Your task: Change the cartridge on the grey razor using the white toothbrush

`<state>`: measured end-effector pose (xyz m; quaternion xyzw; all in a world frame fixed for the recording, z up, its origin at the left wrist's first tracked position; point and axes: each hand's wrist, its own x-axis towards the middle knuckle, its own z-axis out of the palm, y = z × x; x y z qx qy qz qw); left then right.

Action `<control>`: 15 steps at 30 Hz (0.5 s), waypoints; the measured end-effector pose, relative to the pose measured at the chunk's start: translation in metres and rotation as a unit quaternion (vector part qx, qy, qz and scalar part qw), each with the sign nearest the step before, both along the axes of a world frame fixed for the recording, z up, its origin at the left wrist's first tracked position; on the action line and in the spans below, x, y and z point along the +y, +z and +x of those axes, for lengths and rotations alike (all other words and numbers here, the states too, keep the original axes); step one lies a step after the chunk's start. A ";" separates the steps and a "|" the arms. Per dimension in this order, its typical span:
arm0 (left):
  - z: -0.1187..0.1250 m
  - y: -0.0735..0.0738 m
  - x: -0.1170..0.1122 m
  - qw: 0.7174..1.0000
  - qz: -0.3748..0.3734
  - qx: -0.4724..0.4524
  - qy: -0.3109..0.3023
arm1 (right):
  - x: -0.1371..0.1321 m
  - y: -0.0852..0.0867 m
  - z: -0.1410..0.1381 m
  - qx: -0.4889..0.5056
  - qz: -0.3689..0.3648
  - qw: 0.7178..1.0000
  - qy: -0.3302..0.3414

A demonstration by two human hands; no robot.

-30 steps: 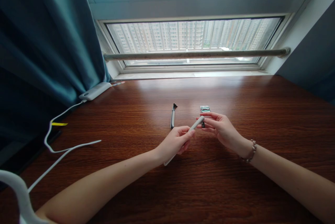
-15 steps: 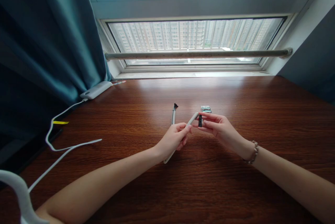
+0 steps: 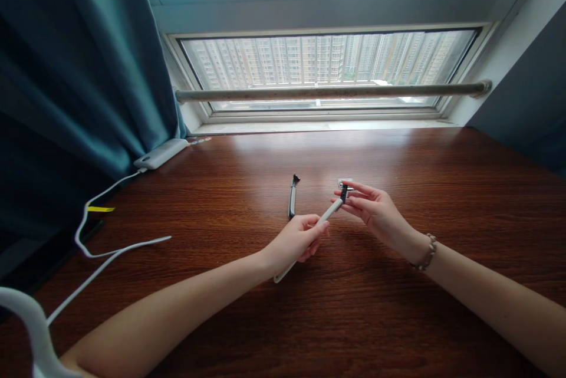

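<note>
My left hand (image 3: 306,237) is closed around a slim white toothbrush (image 3: 329,211), its handle end sticking out below the fist. Dark bristles show on the underside of its head, which meets the lower part of a small black razor head (image 3: 344,191). That piece is pinched upright between the fingertips of my right hand (image 3: 369,204). Left of the hands lies a grey and black razor handle (image 3: 292,198) with a black tip. Behind my right fingers a small clear and silver case (image 3: 341,182) is partly hidden.
A white power strip or adapter (image 3: 161,154) sits at the back left, with a white cable (image 3: 86,213) running down the table. A yellow strip (image 3: 101,209) lies beside the cable. The curved white stand (image 3: 26,313) rises at the lower left. A blue curtain (image 3: 88,59) hangs nearby.
The toothbrush head has moved right and slightly down, across to the razor head. My right hand has raised and tilted the razor head, now covering more of the small case.
</note>
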<state>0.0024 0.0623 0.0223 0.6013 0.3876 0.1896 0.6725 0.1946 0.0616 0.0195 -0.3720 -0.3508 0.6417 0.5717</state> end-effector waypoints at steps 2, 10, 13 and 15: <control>0.000 -0.001 0.000 1.000 -0.002 -0.009 0.002 | 0.001 0.000 0.000 0.001 0.003 1.000 0.001; 0.000 0.001 0.001 0.996 -0.037 -0.069 0.030 | 0.002 -0.003 -0.003 -0.017 0.003 1.000 -0.019; 0.000 0.001 0.001 0.991 -0.071 -0.099 0.048 | 0.002 -0.004 -0.002 -0.018 0.005 1.000 -0.008; -0.001 0.001 0.001 0.987 -0.097 -0.115 0.058 | 0.003 -0.005 0.000 -0.012 0.006 1.000 0.000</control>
